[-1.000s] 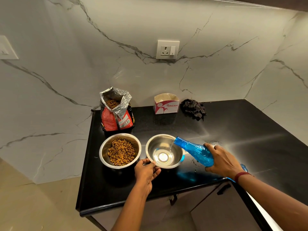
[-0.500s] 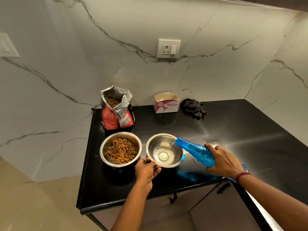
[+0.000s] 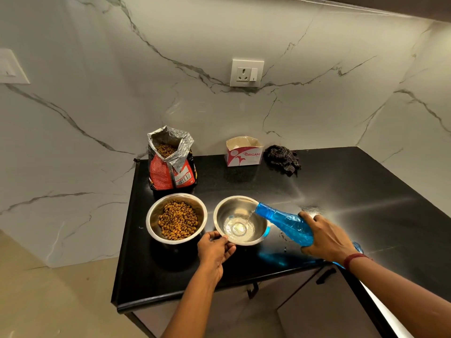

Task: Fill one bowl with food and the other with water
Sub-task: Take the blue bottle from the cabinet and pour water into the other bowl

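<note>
Two steel bowls stand side by side on the black counter (image 3: 366, 191). The left bowl (image 3: 156, 211) holds brown kibble. The right bowl (image 3: 234, 206) has a shallow pool of water at its bottom. My left hand (image 3: 213, 250) pinches the right bowl's near rim. My right hand (image 3: 327, 240) grips a blue plastic bottle (image 3: 283, 220), tilted with its mouth over the right bowl's edge, and a thin stream of water runs from it into the bowl.
An open red kibble bag (image 3: 170, 167) stands behind the left bowl. A white and pink carton (image 3: 244, 152) and a crumpled dark cloth (image 3: 283, 158) sit at the back near the marble wall. The counter's front edge lies just below my hands.
The water in the right bowl has risen as the bottle keeps pouring. Both hands stay where they were.
</note>
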